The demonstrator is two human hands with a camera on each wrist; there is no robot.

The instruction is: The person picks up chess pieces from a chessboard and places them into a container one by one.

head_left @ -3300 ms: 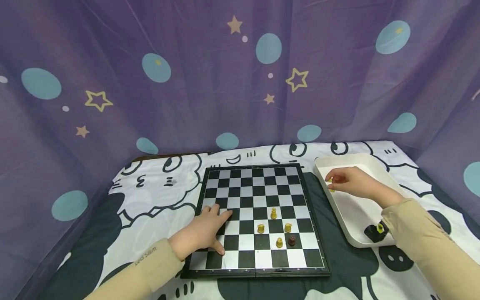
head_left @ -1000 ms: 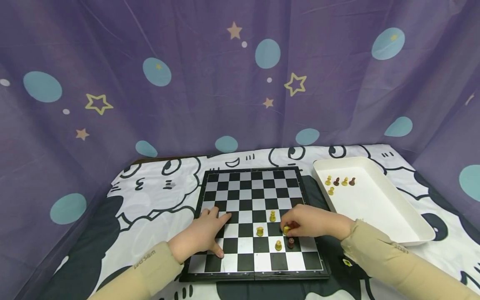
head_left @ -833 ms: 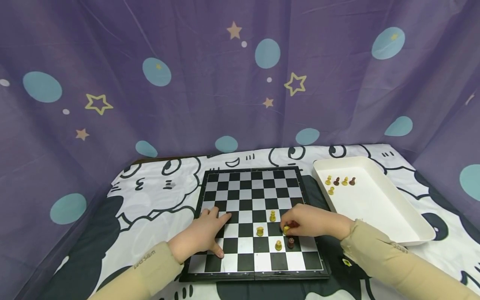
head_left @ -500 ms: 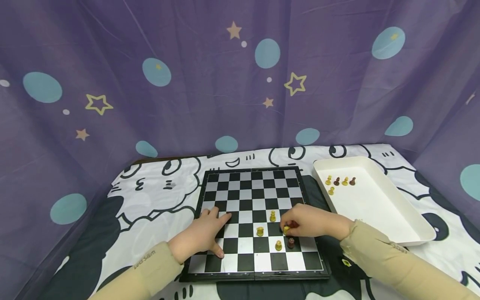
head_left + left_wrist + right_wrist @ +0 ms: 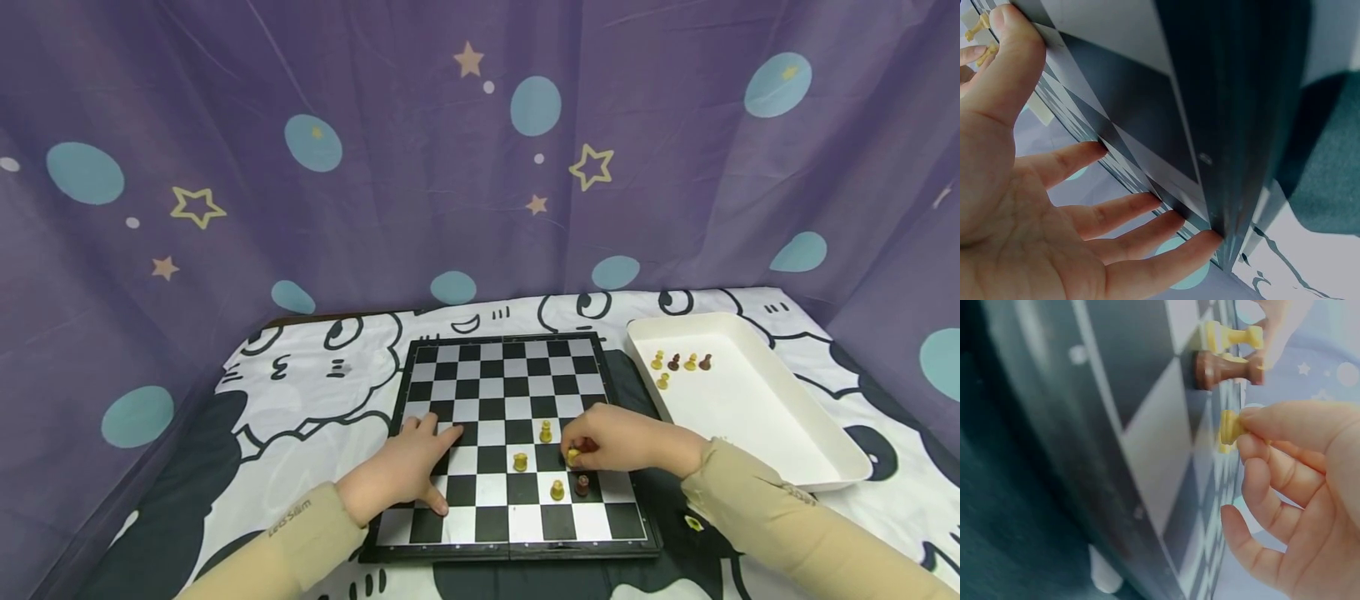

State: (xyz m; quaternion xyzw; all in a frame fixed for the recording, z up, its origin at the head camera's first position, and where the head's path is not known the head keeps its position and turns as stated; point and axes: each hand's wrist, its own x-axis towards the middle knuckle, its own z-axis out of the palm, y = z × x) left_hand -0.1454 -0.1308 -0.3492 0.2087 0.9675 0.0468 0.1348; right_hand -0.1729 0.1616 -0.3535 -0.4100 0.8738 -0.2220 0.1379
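Note:
A folding chessboard lies on the cloth. My left hand rests on its left side, fingers spread, and the left wrist view shows the fingertips touching the squares. My right hand pinches a yellow chess piece between thumb and forefinger over the board's right side; its top is hidden by the fingers. Just nearer stands a brown chess piece, with a yellow one to its left. Two more yellow pieces stand farther left, one near the middle and one behind.
To the right of the board is a white tray with several yellow and brown chess pieces at its far left corner. A patterned cloth covers the table. Behind hangs a purple curtain.
From the tray, where it held a yellow piece, my right hand has come left to the board and pinches another. Over the last second it barely moves. My left hand has stayed put.

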